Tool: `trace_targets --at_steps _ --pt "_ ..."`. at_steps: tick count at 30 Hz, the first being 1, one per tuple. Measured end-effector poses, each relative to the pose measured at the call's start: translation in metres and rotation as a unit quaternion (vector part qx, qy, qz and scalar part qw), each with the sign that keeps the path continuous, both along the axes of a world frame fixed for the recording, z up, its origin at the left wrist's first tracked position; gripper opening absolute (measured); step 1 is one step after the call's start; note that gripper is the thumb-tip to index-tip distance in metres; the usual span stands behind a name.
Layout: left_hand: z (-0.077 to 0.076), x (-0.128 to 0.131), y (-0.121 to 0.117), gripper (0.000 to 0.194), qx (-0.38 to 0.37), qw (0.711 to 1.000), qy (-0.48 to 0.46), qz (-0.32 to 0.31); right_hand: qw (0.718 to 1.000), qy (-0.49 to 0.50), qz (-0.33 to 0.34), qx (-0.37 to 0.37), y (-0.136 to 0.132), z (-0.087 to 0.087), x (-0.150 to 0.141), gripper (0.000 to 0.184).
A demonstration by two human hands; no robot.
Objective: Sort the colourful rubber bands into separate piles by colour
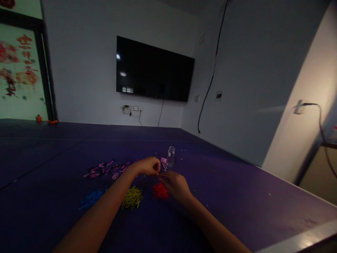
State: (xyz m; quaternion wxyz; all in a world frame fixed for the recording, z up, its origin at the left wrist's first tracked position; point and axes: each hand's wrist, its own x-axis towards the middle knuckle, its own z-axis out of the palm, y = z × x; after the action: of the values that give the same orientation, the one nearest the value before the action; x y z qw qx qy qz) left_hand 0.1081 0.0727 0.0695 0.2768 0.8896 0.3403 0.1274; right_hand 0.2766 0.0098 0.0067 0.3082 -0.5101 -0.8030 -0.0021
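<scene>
My left hand [150, 166] and my right hand [174, 182] meet at the fingertips, both closed in a pinch. Whatever sits between the fingers is too small to make out. Just below them lies a pile of red bands [160, 192]. A yellow-green pile of bands [132, 198] is under my left forearm's right side, and blue bands [92, 198] lie to its left. Behind the hands a clear bottle [170, 157] stands upright without a visible cap. Beside it are a pink tag [163, 160] and a pale pink loop.
Pink and black bands [105, 169] are scattered to the left on the dark purple surface [223, 189]. Small white bits dot it near the bottle. A television [154, 70] hangs on the back wall, and a black cable [213, 70] dangles down the right wall.
</scene>
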Motion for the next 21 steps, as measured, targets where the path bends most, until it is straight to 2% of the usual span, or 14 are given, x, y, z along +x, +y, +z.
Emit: trace_targets --at_steps 7,11,15,17,21 --pt "0.003 0.006 -0.005 0.009 0.025 1.000 0.015 -0.002 0.999 -0.022 0.026 0.008 0.000 -0.001 0.000 0.021" --pt "-0.001 -0.004 0.005 0.016 0.089 0.991 0.051 0.083 0.999 -0.032 0.028 0.001 0.001 0.000 0.002 0.019" --pt "-0.011 -0.027 0.023 0.022 0.158 0.960 0.107 0.206 0.995 -0.082 0.050 -0.026 0.001 0.001 0.004 0.019" --pt "-0.020 -0.037 0.031 0.022 0.165 0.950 0.130 0.230 0.994 -0.091 0.049 -0.032 0.001 0.002 0.003 0.020" --pt "-0.036 -0.049 0.042 0.019 0.156 0.949 0.157 0.225 0.995 -0.083 0.040 -0.026 0.001 0.002 0.003 0.024"
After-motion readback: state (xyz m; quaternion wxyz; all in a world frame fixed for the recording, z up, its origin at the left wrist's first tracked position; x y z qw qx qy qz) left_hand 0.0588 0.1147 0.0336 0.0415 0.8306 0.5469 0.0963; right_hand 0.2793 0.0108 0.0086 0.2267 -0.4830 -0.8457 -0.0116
